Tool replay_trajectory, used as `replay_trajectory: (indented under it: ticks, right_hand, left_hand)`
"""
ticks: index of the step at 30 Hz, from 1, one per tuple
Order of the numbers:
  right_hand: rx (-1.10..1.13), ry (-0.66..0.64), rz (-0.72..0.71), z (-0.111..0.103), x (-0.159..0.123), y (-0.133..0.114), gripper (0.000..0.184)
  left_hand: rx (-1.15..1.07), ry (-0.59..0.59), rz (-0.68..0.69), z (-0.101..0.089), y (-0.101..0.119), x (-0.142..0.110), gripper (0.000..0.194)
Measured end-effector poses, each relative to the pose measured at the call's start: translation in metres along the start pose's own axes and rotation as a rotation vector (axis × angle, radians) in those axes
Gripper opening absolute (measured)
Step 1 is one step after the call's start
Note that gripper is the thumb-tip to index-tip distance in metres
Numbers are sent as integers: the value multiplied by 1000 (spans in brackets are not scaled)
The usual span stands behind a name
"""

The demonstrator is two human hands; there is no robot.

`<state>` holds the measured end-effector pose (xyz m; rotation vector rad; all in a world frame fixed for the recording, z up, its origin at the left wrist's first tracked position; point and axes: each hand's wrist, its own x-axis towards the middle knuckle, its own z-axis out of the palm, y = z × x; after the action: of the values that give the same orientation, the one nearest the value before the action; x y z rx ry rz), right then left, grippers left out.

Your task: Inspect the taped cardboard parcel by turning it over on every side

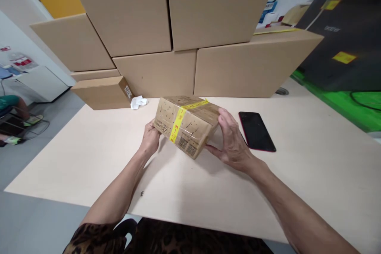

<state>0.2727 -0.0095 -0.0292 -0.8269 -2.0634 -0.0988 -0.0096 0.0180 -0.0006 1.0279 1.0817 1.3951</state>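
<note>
Between my two hands is a small brown cardboard box (196, 123), tilted, with yellow printed tape running over its top and front side. QR codes and printed symbols show on the side facing me. My left hand (150, 139) grips the box at its left end, fingers partly hidden beneath it. At the right end, my right hand (233, 141) holds the box with the thumb low and the fingers against the upper edge. A black smartphone (257, 131) with a red edge lies on the table just beyond my right hand.
Large cardboard boxes (154, 73) are stacked along the back of the pale table (190, 202). A flatter carton (101, 93) stands at the back left beside a crumpled white tissue (138, 102). A dark machine (342, 27) rises at the right. Part of another person (12, 105) shows at far left.
</note>
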Motion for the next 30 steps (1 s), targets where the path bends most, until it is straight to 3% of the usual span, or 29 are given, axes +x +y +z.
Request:
replay_trajectory:
  ticks: [4, 7, 10, 12, 16, 19, 23, 25, 28, 30]
  right_hand:
    - [10, 19, 201, 3, -7, 9, 101]
    - [153, -37, 522, 1, -9, 18, 80]
    - [402, -79, 895, 0, -4, 22, 84]
    - [585, -67, 1098, 1, 1, 19, 84]
    - [951, -36, 1189, 4, 12, 4, 61]
    - [1077, -21, 1217, 4, 16, -6, 52]
    - [1166, -60, 1228, 4, 15, -11, 48]
    - [1189, -79, 1209, 5, 12, -13, 50]
    - [1165, -52, 1242, 8, 8, -13, 57]
    - [1152, -8, 1273, 10, 6, -12, 60]
  left_hand:
    - [-46, -10, -141, -4, 5, 4, 19]
    - [-54, -36, -247, -6, 10, 5, 37]
    - [24, -87, -367, -2, 11, 1, 70]
    - [102, -109, -395, 3, 11, -3, 78]
    - [116, -119, -394, 11, 10, -10, 82]
    - [46, -109, -354, 11, 14, -12, 86]
    - [165, -99, -129, 0, 25, -15, 103]
    - [338, -119, 130, -7, 29, -17, 111]
    - [713, -120, 646, -12, 31, -23, 112]
    - [906, -136, 887, -11, 30, -25, 114]
